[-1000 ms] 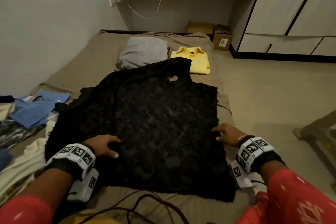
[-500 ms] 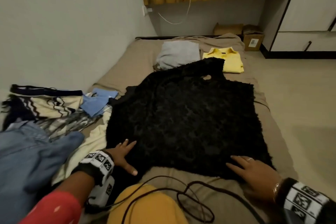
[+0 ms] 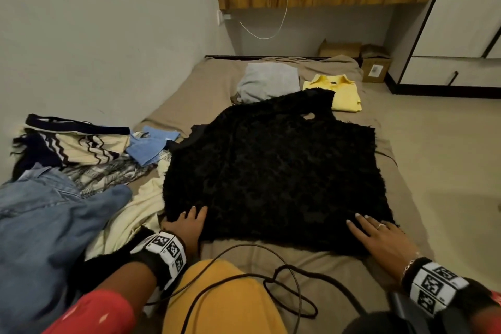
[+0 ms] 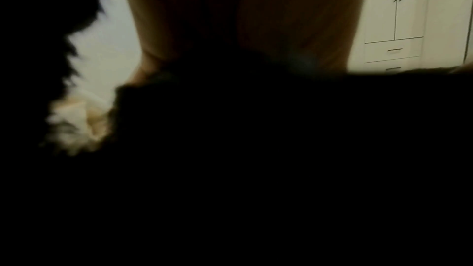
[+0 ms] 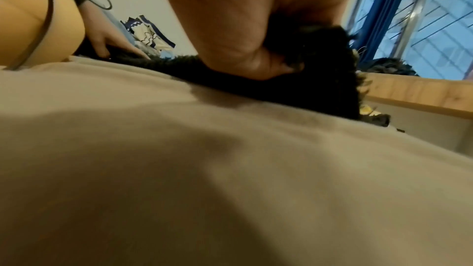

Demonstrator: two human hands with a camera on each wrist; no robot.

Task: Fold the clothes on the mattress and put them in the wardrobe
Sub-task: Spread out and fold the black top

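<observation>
Head view: we see the black fuzzy top [image 3: 273, 171] spread flat on the mattress [image 3: 211, 84], left hand [image 3: 187, 225] and right hand [image 3: 379, 236] resting flat with fingers extended on its near hem, likely smoothing before folding. Camera has swung left since earlier; jeans [image 3: 48, 214] now show. Left wrist view: mostly dark, wardrobe [image 4: 394, 11] visible. Right wrist view: palm on fuzz, thumb tucked into the pile.
</observation>
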